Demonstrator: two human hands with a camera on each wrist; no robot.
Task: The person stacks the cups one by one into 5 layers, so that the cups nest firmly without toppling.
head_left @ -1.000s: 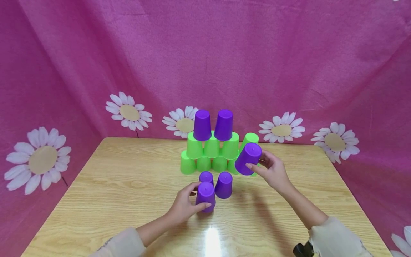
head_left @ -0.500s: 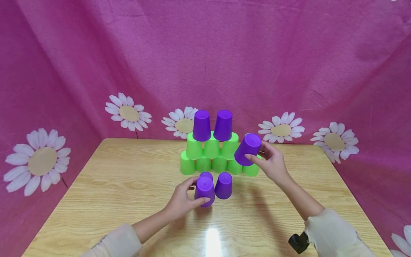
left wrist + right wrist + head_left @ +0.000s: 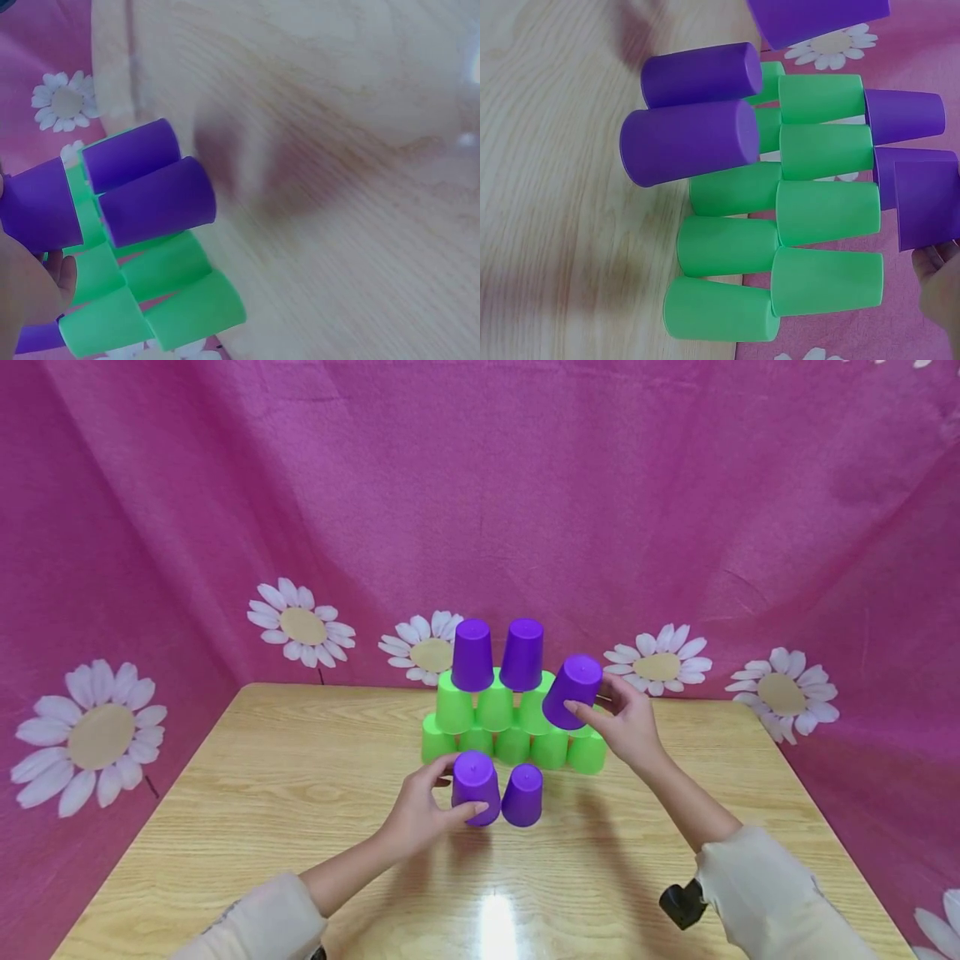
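Note:
My left hand grips an upside-down purple cup, thumb in front and fingers behind. It hangs above the table, hiding in the head view one of two purple cups standing there; the other standing cup is just to its right. With my right hand I pinch another purple cup, slightly tilted, over the right end of the stacked green cups. Two purple cups sit side by side on the upper green row. In the right wrist view the right-hand cup overlaps one of them.
Green cups stand upside down in two rows, the lower row resting on the wooden table. A pink cloth with white flowers hangs behind the table. A black device is on the right wrist.
My right hand has lifted its purple cup from in front of the green rows to above their right end. The left-hand cup has risen and moved forward, over the standing purple cups.

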